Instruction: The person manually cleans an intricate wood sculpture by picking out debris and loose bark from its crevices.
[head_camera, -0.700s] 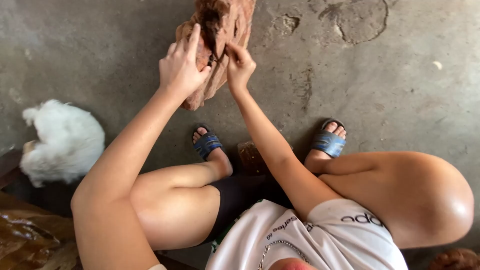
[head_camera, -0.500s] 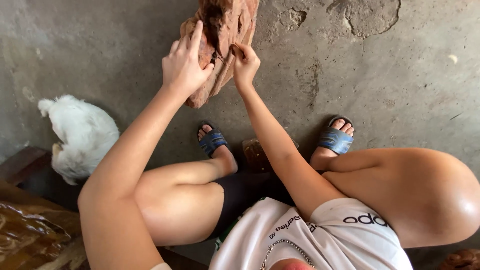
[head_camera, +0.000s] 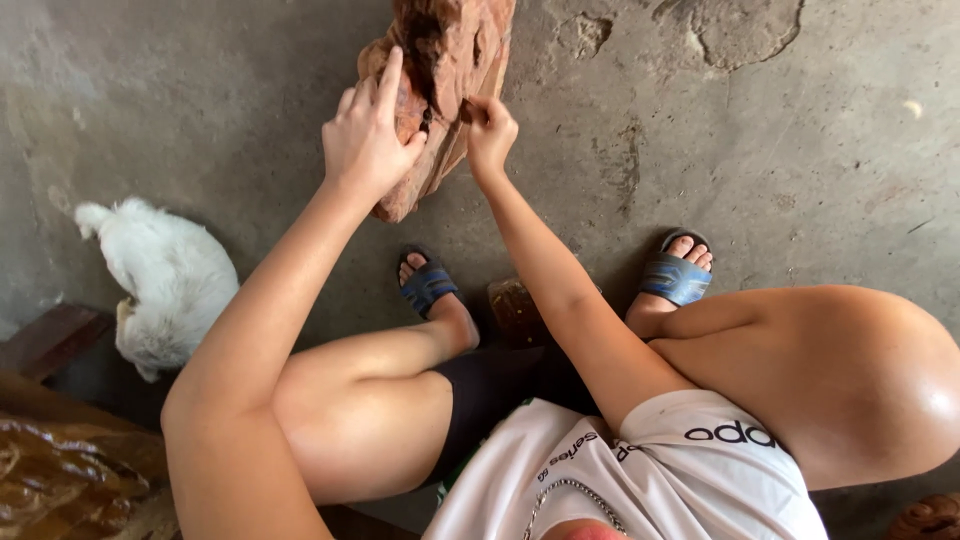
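Left hand (head_camera: 365, 140) lies flat, fingers together, against the rough reddish-brown chunk of wood (head_camera: 445, 75) standing on the cracked concrete floor (head_camera: 800, 150). Right hand (head_camera: 490, 130) pinches its knobbly surface, fingertips bunched. A fluffy white dog (head_camera: 165, 285) lies near.

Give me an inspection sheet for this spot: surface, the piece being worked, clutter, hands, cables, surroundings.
Surface: grey concrete floor, stained and chipped.
Job's things: reddish-brown gnarled wood piece standing on the floor, partly out of view at the top.
Clutter: dark wooden block between the feet.
Hands: left hand flat against the wood's side; right hand pinched at its front; whether that grip holds anything cannot be told.
Cables: nothing seen.
Surroundings: white furry animal lying at left; glossy carved wood at bottom left; blue sandals on both feet.
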